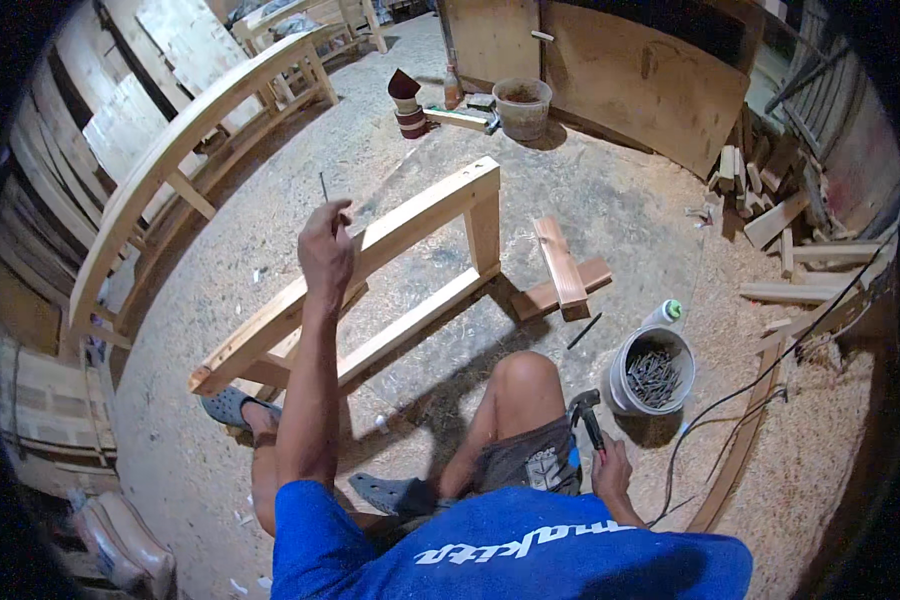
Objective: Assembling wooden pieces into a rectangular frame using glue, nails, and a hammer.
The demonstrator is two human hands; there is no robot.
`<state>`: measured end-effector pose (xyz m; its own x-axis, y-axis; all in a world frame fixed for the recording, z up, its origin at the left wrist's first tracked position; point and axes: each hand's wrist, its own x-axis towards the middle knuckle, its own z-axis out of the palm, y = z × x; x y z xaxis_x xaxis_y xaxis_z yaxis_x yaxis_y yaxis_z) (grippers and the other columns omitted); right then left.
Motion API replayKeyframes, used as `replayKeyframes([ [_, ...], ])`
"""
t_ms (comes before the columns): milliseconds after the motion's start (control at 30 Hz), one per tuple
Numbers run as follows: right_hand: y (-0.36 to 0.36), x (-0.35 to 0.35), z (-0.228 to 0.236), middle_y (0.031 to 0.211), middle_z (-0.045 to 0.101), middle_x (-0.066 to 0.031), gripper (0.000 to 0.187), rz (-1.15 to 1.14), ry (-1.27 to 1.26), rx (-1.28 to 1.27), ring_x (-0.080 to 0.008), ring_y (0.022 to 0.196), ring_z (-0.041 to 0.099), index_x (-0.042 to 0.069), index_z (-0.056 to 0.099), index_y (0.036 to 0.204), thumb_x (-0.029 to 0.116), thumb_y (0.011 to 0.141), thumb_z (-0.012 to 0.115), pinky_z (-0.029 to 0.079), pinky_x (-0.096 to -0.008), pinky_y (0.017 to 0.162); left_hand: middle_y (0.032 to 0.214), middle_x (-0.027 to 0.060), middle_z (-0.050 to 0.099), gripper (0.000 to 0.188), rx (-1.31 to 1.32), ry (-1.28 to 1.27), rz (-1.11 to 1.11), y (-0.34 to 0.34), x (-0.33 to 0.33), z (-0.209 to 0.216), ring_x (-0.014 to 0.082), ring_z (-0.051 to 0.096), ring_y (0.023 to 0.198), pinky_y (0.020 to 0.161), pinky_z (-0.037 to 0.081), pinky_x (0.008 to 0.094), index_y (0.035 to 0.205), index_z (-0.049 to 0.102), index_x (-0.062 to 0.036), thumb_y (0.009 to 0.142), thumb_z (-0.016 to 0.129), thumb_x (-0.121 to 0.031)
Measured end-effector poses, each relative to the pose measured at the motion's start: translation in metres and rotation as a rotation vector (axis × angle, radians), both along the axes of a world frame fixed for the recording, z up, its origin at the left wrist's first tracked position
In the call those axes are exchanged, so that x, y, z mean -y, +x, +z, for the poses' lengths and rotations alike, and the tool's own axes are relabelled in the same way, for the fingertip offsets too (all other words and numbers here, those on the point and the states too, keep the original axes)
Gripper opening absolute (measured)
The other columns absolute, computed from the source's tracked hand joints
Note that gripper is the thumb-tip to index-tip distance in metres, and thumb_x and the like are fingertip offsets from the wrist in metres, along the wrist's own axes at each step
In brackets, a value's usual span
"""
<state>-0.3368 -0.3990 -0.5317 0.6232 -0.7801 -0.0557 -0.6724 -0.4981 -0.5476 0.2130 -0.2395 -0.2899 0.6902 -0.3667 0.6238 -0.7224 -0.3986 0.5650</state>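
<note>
My left hand [327, 250] is raised over the middle of a wooden frame [410, 215], its fingers closed on a long thin nail [322, 186] that points upward. The frame is built of pale lumber, with a long top beam, short end legs and a lower rail. Low beside my right knee, my right hand [612, 468] grips a claw hammer [588, 418] by its handle, head up. Close to the hammer stands a white bucket [622, 400] holding many nails.
Two crossed boards [560, 268] and a dark thin rod [584, 331] lie beyond my knee. A white bottle [665, 313] touches the bucket. A black cable [720, 400] crosses the sawdust at right. Another long frame [185, 125] stands left; a tub [522, 110] is at the back.
</note>
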Motion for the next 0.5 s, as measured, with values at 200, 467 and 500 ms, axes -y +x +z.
replayKeyframes([
  [200, 0.051, 0.027, -0.009, 0.120, 0.052, -0.0249, 0.045, 0.125, -0.120, 0.168, -0.0422, 0.114, 0.054, 0.001, 0.054, 0.134, 0.009, 0.091, 0.063, 0.046, -0.0471, 0.096, 0.088, 0.0157, 0.064, 0.064, 0.274, 0.633, 0.263, -0.022, -0.021, -0.006, 0.0361, 0.068, 0.077, 0.061, 0.053, 0.0468, 0.089, 0.061, -0.0031, 0.067, 0.081, -0.060],
  [467, 0.249, 0.059, 0.075, 0.121, 0.055, -0.0252, 0.044, 0.276, -0.050, 0.583, -0.0421, 0.117, 0.054, -0.001, 0.057, 0.125, 0.017, 0.088, 0.071, 0.044, -0.0439, 0.100, 0.087, 0.0117, 0.066, 0.051, 0.285, 0.180, 0.355, -0.050, -0.054, 0.073, 0.0294, 0.065, 0.072, 0.067, 0.051, 0.0394, 0.087, 0.067, -0.0065, 0.070, 0.086, -0.050],
  [500, 0.267, 0.056, 0.087, 0.125, 0.056, -0.0221, 0.050, 0.231, 0.224, 0.607, -0.0356, 0.122, 0.054, 0.000, 0.055, 0.129, 0.024, 0.089, 0.073, 0.042, -0.0445, 0.105, 0.086, 0.0119, 0.066, 0.047, 0.224, 0.157, 0.377, -0.053, -0.063, 0.097, 0.0245, 0.067, 0.079, 0.069, 0.051, 0.0382, 0.087, 0.067, -0.0062, 0.073, 0.086, -0.047],
])
